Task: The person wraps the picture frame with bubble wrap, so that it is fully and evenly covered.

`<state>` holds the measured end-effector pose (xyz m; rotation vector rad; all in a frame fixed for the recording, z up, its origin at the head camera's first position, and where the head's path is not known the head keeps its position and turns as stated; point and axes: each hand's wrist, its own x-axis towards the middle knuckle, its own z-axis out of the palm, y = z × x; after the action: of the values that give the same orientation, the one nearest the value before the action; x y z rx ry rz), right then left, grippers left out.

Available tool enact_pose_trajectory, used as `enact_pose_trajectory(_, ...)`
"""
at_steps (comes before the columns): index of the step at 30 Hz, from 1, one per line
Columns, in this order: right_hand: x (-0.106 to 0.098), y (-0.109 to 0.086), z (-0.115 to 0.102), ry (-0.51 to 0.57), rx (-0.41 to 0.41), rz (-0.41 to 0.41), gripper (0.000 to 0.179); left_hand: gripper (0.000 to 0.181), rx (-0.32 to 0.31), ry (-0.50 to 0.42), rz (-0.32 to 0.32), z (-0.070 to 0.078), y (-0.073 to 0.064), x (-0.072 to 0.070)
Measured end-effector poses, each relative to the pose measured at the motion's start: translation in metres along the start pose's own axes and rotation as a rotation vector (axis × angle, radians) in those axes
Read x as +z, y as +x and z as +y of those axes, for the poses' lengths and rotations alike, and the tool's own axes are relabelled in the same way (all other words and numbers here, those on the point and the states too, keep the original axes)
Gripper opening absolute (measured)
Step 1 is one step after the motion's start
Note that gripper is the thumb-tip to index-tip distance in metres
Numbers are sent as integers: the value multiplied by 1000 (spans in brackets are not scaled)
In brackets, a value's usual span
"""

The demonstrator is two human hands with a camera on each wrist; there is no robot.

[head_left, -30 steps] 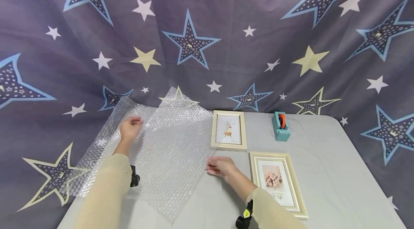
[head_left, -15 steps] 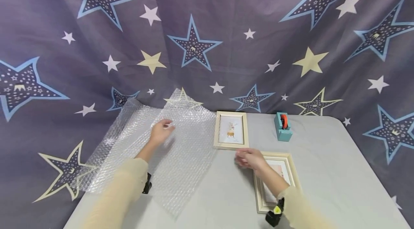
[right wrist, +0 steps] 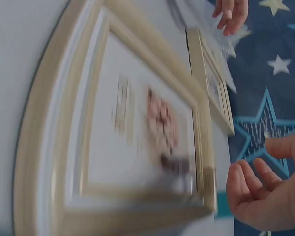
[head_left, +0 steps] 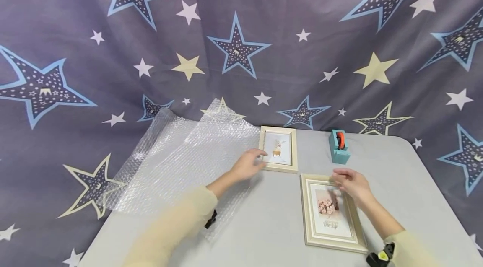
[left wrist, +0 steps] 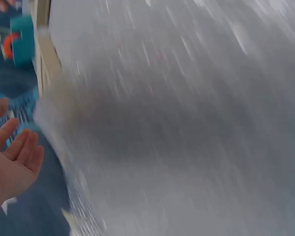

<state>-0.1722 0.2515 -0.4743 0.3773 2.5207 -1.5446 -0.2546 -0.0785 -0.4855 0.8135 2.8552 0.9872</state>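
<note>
Head view: bubble wrap [head_left: 177, 166], spread out; small frame [head_left: 278, 150] and large frame [head_left: 332, 214], uncovered, rightward; tape dispenser [head_left: 339, 154], untouched; seemingly early stage. Left hand [head_left: 246, 165], relaxed, empty, by small frame; right hand [head_left: 352, 184] likewise, over large frame's far corner

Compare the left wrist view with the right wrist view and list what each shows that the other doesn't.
Only the left wrist view shows the orange tape roll. Only the right wrist view shows the pink flowers inside the large picture frame. Both share the left hand, the right hand, pale frame edging, the starry cloth and the teal tape holder, of which the right wrist view catches just a sliver. Bubble wrap fills much of the left view, blurred; the right has apparently only a corner of it.
</note>
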Motion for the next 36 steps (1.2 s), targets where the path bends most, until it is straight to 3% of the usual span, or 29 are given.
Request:
enact_pose_trajectory(5, -24, 1, 21, -99, -26, 89, 48, 31, 26, -8, -88, 27, 8, 35)
enact_pose_trajectory(8, -30, 2, 40, -103, 14, 115, 49, 30, 27, -37, -139, 39, 9, 53)
enact_pose_trajectory(12, -34, 2, 56, -104, 64, 42, 56, 33, 13, -85, -204, 50, 11, 73)
enact_pose_trajectory(16, -32, 1, 59, -159, 70, -47, 59, 36, -43, -144, -242, 56, 12, 87)
enact_pose_trajectory(20, -31, 3, 59, -200, 72, -32, 53, 33, -87, -191, -237, 60, 16, 95)
enact_pose_trajectory(25, -31, 3, 60, -168, 78, -15, 50, 28, -86, -216, -223, 65, 18, 99)
enact_pose_trajectory(30, -31, 2, 58, -112, 108, 29, 52, 29, -88, -248, -201, 68, 17, 97)
enact_pose_trajectory(36, -27, 2, 54, -76, 55, 75, 58, 41, -59, -227, -114, 68, 15, 89)
